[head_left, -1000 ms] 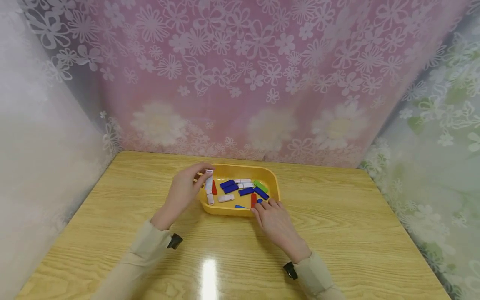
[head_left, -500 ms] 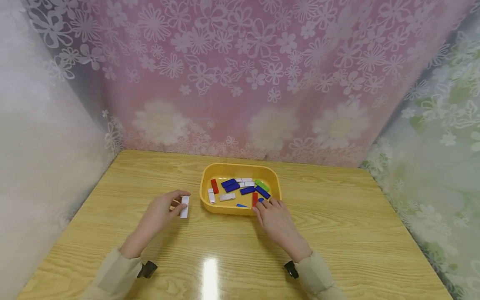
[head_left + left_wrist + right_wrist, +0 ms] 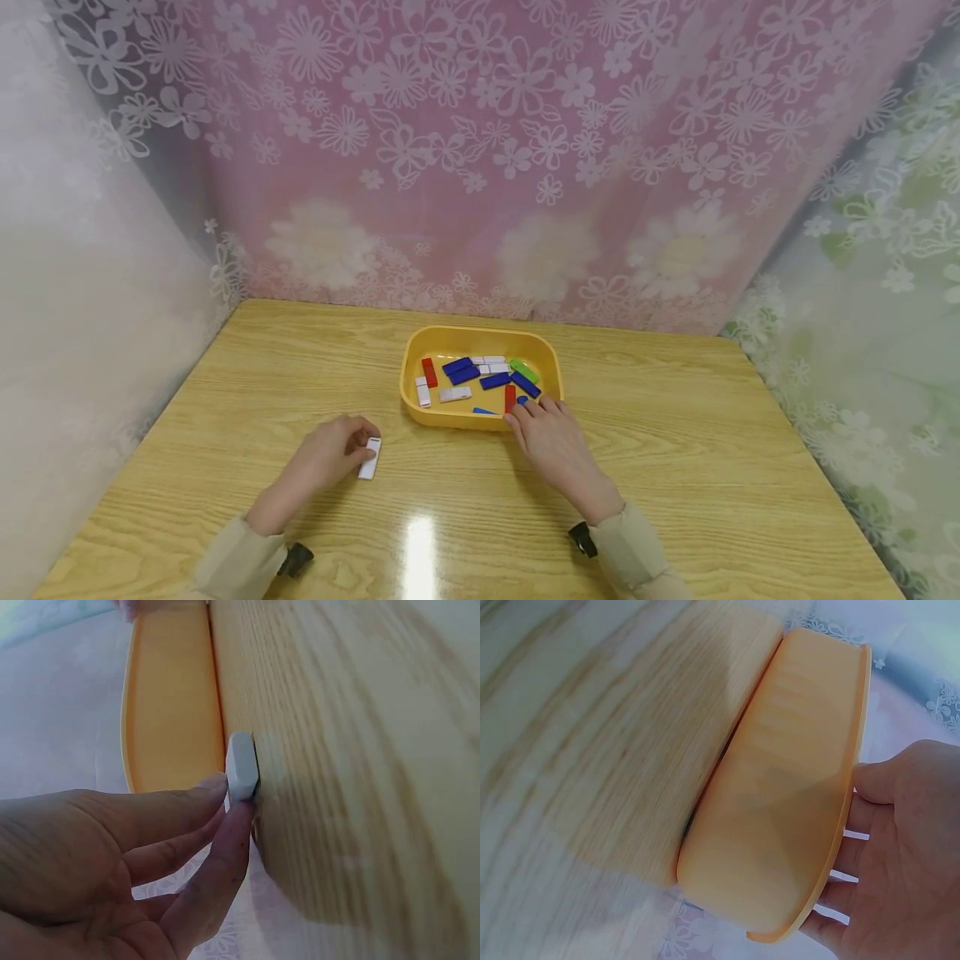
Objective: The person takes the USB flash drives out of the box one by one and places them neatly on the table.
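Observation:
In the head view my left hand (image 3: 330,454) pinches a white USB flash drive (image 3: 370,459) between thumb and fingers, left of and in front of the yellow plastic tray (image 3: 457,422). The left wrist view shows that flash drive (image 3: 241,765) end-on, right at the wooden tabletop. My right hand (image 3: 551,442) grips the tray's near rim toward its right corner. In the right wrist view the thumb of the right hand (image 3: 915,832) lies at the outside of the tray wall (image 3: 780,795), and the fingers reach over the rim, their tips hidden.
Inside the tray lie several flash drives: white ones (image 3: 455,394), dark blue ones (image 3: 495,382), red ones (image 3: 429,372) and a green one (image 3: 524,371). The wooden table (image 3: 660,417) ends at a pink flowered curtain (image 3: 480,167) behind.
My left hand has lifted the white flash drive out over the tray's left side and brought it left and nearer, down to the table. The right hand stays on the rim.

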{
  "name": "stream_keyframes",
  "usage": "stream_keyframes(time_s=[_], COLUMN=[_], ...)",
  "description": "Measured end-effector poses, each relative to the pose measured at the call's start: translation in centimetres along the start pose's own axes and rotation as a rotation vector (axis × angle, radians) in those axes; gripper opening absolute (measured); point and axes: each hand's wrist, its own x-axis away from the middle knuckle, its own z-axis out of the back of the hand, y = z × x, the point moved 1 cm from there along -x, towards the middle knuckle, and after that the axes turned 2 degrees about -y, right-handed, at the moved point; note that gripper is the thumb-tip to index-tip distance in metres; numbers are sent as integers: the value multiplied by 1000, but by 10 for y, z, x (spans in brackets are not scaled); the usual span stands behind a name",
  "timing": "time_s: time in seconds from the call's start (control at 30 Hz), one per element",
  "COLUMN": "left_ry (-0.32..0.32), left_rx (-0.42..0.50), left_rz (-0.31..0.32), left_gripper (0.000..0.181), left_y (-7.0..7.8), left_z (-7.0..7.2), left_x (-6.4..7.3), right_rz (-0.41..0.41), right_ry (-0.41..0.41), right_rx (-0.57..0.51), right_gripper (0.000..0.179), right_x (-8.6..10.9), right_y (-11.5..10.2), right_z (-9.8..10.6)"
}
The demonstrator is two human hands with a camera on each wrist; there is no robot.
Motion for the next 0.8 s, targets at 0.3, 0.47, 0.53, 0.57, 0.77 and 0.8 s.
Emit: stream_keyframes(time_s=[0.3,0.47,0.53,0.57,0.77,0.8], left_ry=[-12,-29,-23,-15,91,117], left_rx=[-33,-42,-49,-51,-55,-50], left_rz=[25,45,41,35,-32,-44], left_gripper=[25,24,22,20,11,11], left_y=[3,3,4,4,11,13], left_z=[2,1,2,2,7,8], left_x=[0,0,0,0,-4,-6], right_rz=[5,-5,-8,-9,-8,-8], right_ry=[13,-5,-10,-12,-11,-7], right_rx=[12,-4,-2,-4,-12,-12], right_gripper=[22,24,24,25,26,26], right_x=[0,1,1,0,0,0], right_y=[0,0,0,0,1,1], right_z=[0,0,0,0,-1,-1])
